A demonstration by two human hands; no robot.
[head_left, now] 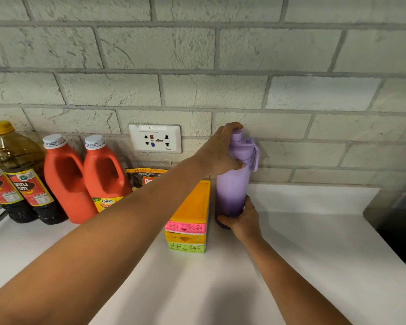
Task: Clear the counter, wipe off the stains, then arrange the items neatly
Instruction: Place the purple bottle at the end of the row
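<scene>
The purple bottle (231,184) looks like smooth, matt plastic, and the white counter (314,242) is smooth with a soft shine. The two red jugs (85,181) are shiny plastic with white plastic caps, the dark sauce bottles (21,174) are clear shiny plastic with glossy paper labels, and the stacked yellow, pink and green boxes (189,221) are bright plastic with little holes in their ends. The wall (197,55) is rough, bumpy brick painted a dull pale colour, and the socket plate (155,138) on it is smooth white plastic.

Grey brick-pattern wall (197,55) with white socket plate (155,138)
</scene>
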